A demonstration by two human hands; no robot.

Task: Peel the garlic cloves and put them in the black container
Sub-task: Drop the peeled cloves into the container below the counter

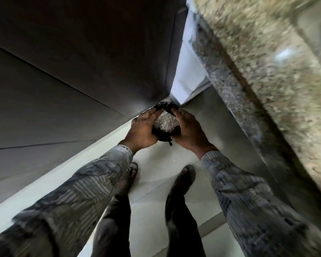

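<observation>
Left hand [143, 127] curls round one side of the black container [163, 138], right hand [190, 129] round the other, holding it between the 2 palms; pale flaky bits [166, 123] fill it, too blurred to name.

Pretty dim overall. Heavy motion blur on the granite tabletop [267, 80] and both sleeves [78, 191], small glare patch top right, fisheye warp at the edges, brightest on the pale floor [156, 201].
</observation>
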